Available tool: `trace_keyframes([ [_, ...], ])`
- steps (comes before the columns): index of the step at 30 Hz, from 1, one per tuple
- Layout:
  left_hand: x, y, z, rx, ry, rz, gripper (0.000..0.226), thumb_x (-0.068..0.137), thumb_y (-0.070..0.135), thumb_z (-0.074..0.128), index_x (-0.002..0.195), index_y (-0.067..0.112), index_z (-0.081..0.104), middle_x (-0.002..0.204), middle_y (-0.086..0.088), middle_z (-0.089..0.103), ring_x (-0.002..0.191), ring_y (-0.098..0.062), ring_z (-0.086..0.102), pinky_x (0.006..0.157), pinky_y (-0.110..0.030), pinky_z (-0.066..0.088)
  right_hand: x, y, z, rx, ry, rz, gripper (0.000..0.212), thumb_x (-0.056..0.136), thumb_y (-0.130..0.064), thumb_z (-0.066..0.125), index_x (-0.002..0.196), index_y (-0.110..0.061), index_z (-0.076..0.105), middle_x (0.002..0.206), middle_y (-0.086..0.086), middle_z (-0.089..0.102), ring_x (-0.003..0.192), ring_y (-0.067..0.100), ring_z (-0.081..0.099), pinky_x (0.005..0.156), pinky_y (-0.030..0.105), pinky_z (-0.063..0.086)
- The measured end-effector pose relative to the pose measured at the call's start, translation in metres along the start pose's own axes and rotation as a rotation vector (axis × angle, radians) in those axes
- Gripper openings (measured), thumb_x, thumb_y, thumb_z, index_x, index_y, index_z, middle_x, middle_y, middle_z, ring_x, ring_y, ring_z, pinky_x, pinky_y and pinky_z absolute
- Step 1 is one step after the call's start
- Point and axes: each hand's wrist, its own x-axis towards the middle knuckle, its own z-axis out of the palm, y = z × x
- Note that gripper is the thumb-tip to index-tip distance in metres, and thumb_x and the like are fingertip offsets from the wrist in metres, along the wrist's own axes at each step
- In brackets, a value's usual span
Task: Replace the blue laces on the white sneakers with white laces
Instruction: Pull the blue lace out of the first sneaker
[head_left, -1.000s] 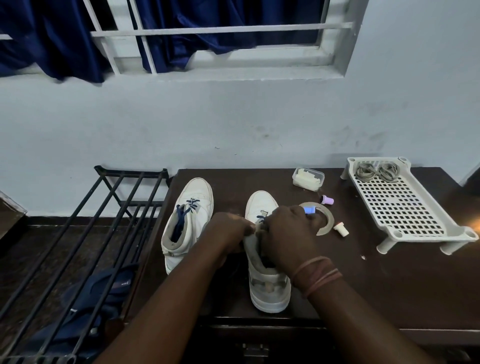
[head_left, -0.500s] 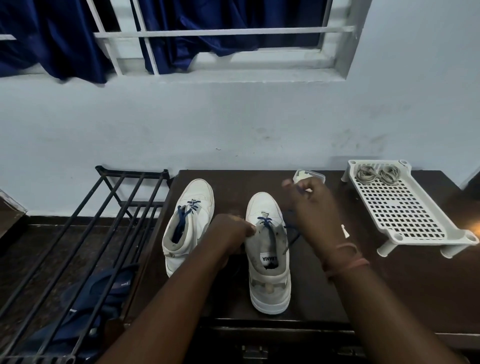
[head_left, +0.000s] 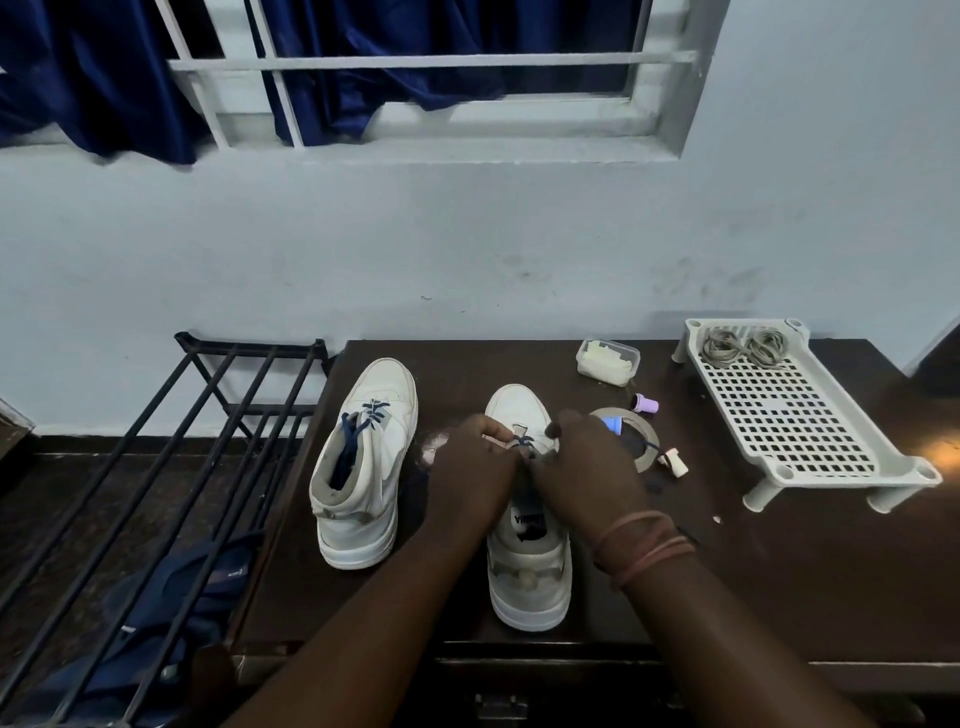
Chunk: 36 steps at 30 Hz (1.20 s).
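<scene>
Two white high-top sneakers stand on the dark wooden table, toes toward the wall. The left sneaker has blue laces in its lower eyelets. Both my hands work over the right sneaker. My left hand grips the shoe's left eyelet flap. My right hand pinches the blue lace near the lowest eyelets; a loose lace end trails right. Two coiled white laces lie in the far end of a white perforated tray.
Beside the right sneaker sit a tape roll, a blue cap, a purple cap, a small white piece and a clear plastic box. A black metal rack with a blue bag stands to the table's left.
My right hand, which had pulled the blue lace up and to the right, has come back down to the lower eyelets of the right sneaker. My left hand stayed on the shoe.
</scene>
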Motion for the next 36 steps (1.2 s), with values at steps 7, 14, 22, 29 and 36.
trace_keyframes([
  [7,0.011,-0.011,-0.018,0.311,-0.001,0.136,0.008,0.082,0.02,0.069,0.086,0.024,0.063,0.084,0.007,0.065,0.086,-0.017,0.06,0.072,-0.032,0.041,0.011,0.025,-0.006,0.071,-0.108,0.134,0.011,0.08,-0.02,0.068,0.072,-0.014,0.069,0.064,-0.001,0.06,0.07,0.019,0.058,0.053,0.021,0.034],
  [14,0.008,-0.009,-0.008,0.679,0.062,0.59,0.032,0.08,0.017,0.053,0.099,0.035,0.071,0.098,0.004,0.059,0.085,-0.021,0.053,0.068,-0.035,0.047,0.013,0.032,-0.003,0.185,-0.157,0.192,0.01,0.078,-0.018,0.067,0.072,-0.011,0.07,0.063,0.006,0.066,0.064,0.024,0.065,0.061,0.028,0.052],
  [22,0.007,-0.006,0.01,0.772,0.145,0.604,0.015,0.081,0.035,0.065,0.075,0.022,0.069,0.083,0.004,0.062,0.079,-0.022,0.056,0.059,-0.031,0.041,0.016,0.03,-0.004,0.222,-0.182,0.197,0.018,0.08,-0.026,0.071,0.072,-0.011,0.066,0.062,0.003,0.062,0.064,0.023,0.064,0.066,0.031,0.056],
  [29,0.01,-0.002,-0.001,0.459,0.338,0.308,0.018,0.078,0.016,0.054,0.094,0.022,0.057,0.097,-0.005,0.062,0.089,-0.029,0.059,0.076,-0.04,0.048,0.019,0.032,-0.004,0.192,-0.193,0.195,0.011,0.084,-0.017,0.065,0.078,-0.008,0.068,0.063,0.001,0.058,0.065,0.021,0.059,0.056,0.023,0.046],
  [36,0.007,0.0,0.007,0.833,0.177,0.614,0.02,0.076,0.048,0.064,0.083,0.032,0.075,0.099,0.011,0.064,0.096,-0.021,0.052,0.076,-0.036,0.039,0.021,0.03,0.004,0.125,-0.169,0.19,0.019,0.084,-0.025,0.066,0.083,-0.006,0.07,0.066,0.005,0.062,0.07,0.022,0.064,0.053,0.021,0.042],
])
